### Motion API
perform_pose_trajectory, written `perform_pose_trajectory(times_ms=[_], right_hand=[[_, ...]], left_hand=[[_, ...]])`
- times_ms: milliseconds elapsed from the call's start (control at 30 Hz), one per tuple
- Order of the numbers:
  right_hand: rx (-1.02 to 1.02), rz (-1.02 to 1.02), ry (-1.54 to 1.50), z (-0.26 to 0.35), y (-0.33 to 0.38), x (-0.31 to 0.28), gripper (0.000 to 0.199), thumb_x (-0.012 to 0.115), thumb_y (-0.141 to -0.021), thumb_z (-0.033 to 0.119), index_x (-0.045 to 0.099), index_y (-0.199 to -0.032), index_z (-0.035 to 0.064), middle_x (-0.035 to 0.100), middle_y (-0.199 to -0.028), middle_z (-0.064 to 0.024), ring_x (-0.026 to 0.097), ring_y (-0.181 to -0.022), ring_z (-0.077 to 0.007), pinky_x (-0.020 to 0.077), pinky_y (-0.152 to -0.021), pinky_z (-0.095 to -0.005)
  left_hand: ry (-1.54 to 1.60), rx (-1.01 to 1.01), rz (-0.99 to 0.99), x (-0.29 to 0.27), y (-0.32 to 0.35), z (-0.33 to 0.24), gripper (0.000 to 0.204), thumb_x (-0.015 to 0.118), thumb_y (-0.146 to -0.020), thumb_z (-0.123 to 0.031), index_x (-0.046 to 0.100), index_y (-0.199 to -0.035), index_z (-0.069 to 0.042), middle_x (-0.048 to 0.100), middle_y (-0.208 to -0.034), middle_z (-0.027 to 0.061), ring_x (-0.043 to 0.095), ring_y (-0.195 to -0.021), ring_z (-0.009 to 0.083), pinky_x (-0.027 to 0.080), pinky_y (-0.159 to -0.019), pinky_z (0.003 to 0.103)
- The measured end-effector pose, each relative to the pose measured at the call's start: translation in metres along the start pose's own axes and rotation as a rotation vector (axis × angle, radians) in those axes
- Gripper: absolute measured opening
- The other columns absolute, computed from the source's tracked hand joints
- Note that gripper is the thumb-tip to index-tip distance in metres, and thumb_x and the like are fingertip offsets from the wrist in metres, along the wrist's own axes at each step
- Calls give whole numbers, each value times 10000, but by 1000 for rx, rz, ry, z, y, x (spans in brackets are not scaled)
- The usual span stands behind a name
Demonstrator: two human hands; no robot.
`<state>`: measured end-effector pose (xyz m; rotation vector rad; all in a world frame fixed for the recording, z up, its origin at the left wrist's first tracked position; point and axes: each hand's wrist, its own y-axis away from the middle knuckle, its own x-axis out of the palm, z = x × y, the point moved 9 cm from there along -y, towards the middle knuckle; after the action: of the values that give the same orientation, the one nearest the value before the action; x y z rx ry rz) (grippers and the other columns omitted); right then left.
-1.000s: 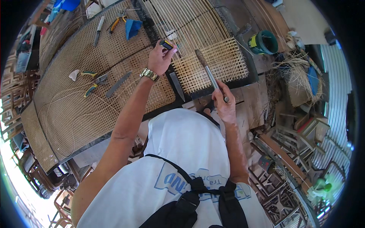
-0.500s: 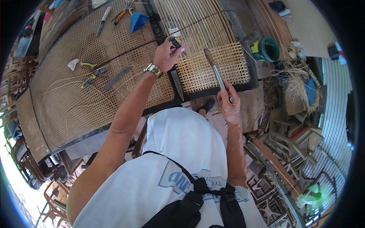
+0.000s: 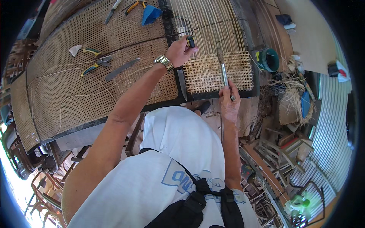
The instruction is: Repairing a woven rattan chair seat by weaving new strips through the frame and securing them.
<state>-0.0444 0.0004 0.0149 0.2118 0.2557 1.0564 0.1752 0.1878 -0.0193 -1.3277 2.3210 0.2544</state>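
Observation:
My left hand (image 3: 179, 52), with a metal wristwatch (image 3: 164, 61) on the wrist, grips a small black and yellow tool (image 3: 190, 41) at the left edge of a partly woven cane panel (image 3: 213, 72) in a dark frame. My right hand (image 3: 229, 99) holds a metal rod with a wooden handle (image 3: 222, 66), its upper end lying over the woven strip. Above the weave, long bare cane strands (image 3: 207, 22) run away from me.
A large woven cane panel (image 3: 76, 91) lies to the left, carrying pliers (image 3: 95, 64), a flat blade (image 3: 121, 69), a blue cloth (image 3: 151, 15) and loose cane strands. A green bucket (image 3: 268, 60) and a heap of cane fibre (image 3: 291, 95) stand to the right. Chair frames (image 3: 281, 152) are below.
The view has shifted, so the panels sit lower and larger in the picture. My left hand stays at the frame's left edge; my right hand has raised the rod more upright over the weave.

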Motion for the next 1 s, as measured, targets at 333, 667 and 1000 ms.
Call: perform_pose_trajectory(times_ms=[333, 667, 1000], right_hand=[[44, 5, 12, -4, -1, -1, 391, 582, -1032, 203, 566, -1391, 48, 568, -811, 2, 453, -654, -38, 356, -542, -188], [57, 21, -4, -3, -3, 2, 386, 582, -1033, 210, 575, -1383, 48, 562, -796, 10, 426, -633, -30, 342, -543, -181], [0, 1, -18, -3, 0, 3, 380, 582, -1031, 191, 573, -1372, 24, 573, -803, 8, 424, -621, -25, 341, -536, -179]], left_hand=[[44, 4, -37, -14, 4, 0, 329, 700, -952, -288, 574, -1126, -38, 710, -839, 140, 718, -731, 269, 543, -641, 389], [-2, -78, 48, -8, 8, -11, 279, 685, -973, -248, 613, -1178, -74, 721, -869, 93, 723, -752, 203, 527, -649, 362], [37, 29, 73, 0, 7, -10, 273, 698, -955, -218, 543, -1118, -64, 700, -821, 96, 684, -663, 194, 522, -613, 346]])
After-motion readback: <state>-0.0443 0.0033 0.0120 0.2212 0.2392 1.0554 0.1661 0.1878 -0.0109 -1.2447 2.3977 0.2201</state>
